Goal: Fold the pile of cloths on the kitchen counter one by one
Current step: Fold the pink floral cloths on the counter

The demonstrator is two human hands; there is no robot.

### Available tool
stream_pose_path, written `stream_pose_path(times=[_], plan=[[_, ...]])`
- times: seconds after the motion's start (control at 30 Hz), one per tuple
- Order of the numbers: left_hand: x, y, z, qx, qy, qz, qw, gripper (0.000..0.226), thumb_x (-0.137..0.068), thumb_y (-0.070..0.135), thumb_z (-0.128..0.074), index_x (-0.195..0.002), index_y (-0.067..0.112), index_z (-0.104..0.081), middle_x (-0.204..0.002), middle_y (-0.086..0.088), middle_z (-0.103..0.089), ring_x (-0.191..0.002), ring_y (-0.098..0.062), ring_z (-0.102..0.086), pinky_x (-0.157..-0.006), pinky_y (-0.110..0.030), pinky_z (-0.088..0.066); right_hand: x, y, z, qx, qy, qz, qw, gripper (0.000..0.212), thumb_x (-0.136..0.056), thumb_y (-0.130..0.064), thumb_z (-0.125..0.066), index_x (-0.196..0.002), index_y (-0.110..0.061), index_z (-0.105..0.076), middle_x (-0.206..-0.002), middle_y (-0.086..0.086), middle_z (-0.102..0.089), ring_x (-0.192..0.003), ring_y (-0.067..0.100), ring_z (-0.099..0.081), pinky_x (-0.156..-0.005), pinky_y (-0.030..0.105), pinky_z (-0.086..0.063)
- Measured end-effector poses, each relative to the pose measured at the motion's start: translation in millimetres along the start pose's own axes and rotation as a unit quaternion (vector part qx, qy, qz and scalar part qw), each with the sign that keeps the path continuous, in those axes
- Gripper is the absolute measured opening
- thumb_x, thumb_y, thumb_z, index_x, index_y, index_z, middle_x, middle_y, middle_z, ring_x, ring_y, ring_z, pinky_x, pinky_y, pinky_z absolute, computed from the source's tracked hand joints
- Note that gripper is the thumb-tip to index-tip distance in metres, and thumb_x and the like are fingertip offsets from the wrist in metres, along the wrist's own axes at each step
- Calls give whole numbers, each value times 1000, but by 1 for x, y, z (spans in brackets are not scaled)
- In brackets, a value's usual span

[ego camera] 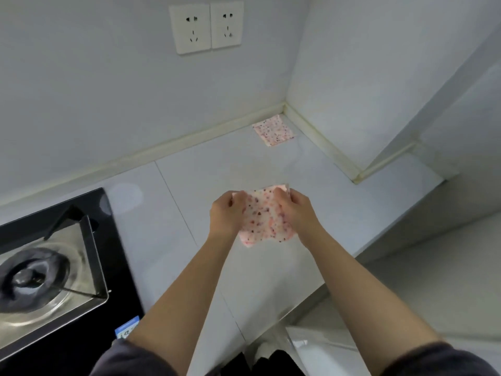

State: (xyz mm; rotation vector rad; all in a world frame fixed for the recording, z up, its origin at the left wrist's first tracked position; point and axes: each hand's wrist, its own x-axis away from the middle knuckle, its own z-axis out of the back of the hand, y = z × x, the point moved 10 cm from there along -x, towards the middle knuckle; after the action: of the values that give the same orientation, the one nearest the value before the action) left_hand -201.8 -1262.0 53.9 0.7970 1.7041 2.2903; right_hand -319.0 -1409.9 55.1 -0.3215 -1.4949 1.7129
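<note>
Both hands holding speckled cloth over middle of surface — left hand pinching its 9 o'clock edge, right hand pinching 3 o'clock edge, each grip clenching fabric near top corners. Cloth hanging between them, long axis running 12 to 6. Folded cloth lying at 1 o'clock in far corner — right hand sitting nearer, likely stacking spot.
</note>
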Motion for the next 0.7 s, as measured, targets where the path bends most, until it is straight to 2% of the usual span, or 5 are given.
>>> stream_pose_path(times=[0.2, 0.3, 0.47, 0.57, 0.7], plan=[[-57, 2, -60, 101, -91, 107, 985, 12, -96, 19, -57, -89, 13, -64, -89, -2, -68, -76, -14, -67, -57, -23, -55, -88, -15, 30, 24, 27, 47, 998, 35, -94, -38, -53, -71, -14, -43, -70, 7, -44, -66, 17, -47, -66, 32, -41], [-93, 3, -70, 120, -55, 140, 981, 10, -96, 21, -57, -93, 14, -64, -96, -3, -68, -82, -15, -67, -56, -24, -55, -139, -9, 29, 36, -44, -37, 998, 41, -91, -45, -58, -88, -4, -64, -90, 14, -70, -85, 28, -68, -84, 38, -55], [-147, 0, -84, 136, -19, 170, 976, 12, -96, 22, -57, -98, 11, -61, -103, -7, -68, -92, -22, -68, -63, -28, -58, -199, -12, 30, 28, -133, -82, 987, 32, -88, -36, -67, -107, -10, -71, -103, 12, -73, -97, 32, -70, -94, 52, -52], [-177, 0, -102, 170, -29, 179, 969, 11, -95, 17, -57, -99, 8, -62, -99, -8, -69, -84, -22, -69, -60, -27, -57, -240, -10, 37, 39, -105, -77, 991, 30, -89, -25, -67, -98, 3, -68, -93, 16, -72, -86, 36, -69, -84, 51, -54], [-219, 2, -124, 142, -14, 166, 976, 12, -96, 9, -53, -97, 0, -60, -99, -14, -69, -85, -26, -70, -59, -28, -60, -293, -7, 46, 66, -55, -52, 995, 17, -92, -24, -61, -81, -12, -55, -65, 1, -52, -57, 16, -49, -55, 27, -42]])
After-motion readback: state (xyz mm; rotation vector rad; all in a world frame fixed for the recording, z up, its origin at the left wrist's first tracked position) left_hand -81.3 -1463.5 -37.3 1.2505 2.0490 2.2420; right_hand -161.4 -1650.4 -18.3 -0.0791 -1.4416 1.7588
